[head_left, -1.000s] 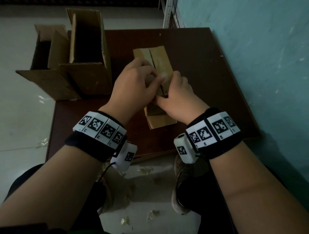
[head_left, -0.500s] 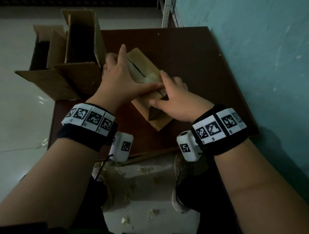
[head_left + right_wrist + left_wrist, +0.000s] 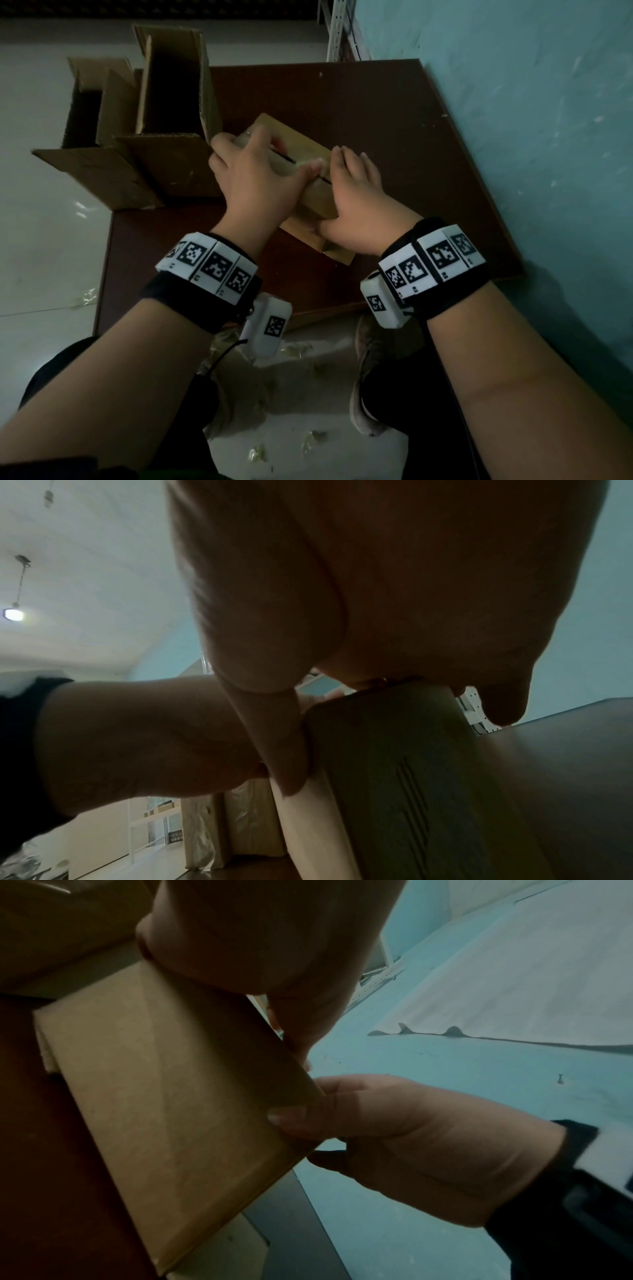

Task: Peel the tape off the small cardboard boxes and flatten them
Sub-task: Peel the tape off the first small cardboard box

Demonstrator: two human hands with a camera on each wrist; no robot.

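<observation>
A small brown cardboard box [image 3: 301, 150] lies at an angle on the dark brown table [image 3: 376, 113], its top seam showing a dark slit. My left hand [image 3: 250, 171] lies over the box's far left end, fingers curled round that end and thumb stretched along the top seam. My right hand [image 3: 356, 192] grips the near right end, fingers on top and thumb against the side. In the left wrist view the box's side [image 3: 164, 1096] fills the middle, with the right hand's thumb [image 3: 291, 1118] pressed on its edge. In the right wrist view the thumb [image 3: 274, 737] lies along the box [image 3: 411, 777].
Two larger open cardboard boxes [image 3: 171, 102] stand at the table's far left, one hanging over the edge. A blue wall [image 3: 513, 137] runs along the table's right side. Scraps of peeled tape [image 3: 311, 438] litter the floor by my shoes.
The box has turned anticlockwise and now lies diagonally. My left hand slid from the middle of the seam to the far left end; the right hand kept hold of the near end.
</observation>
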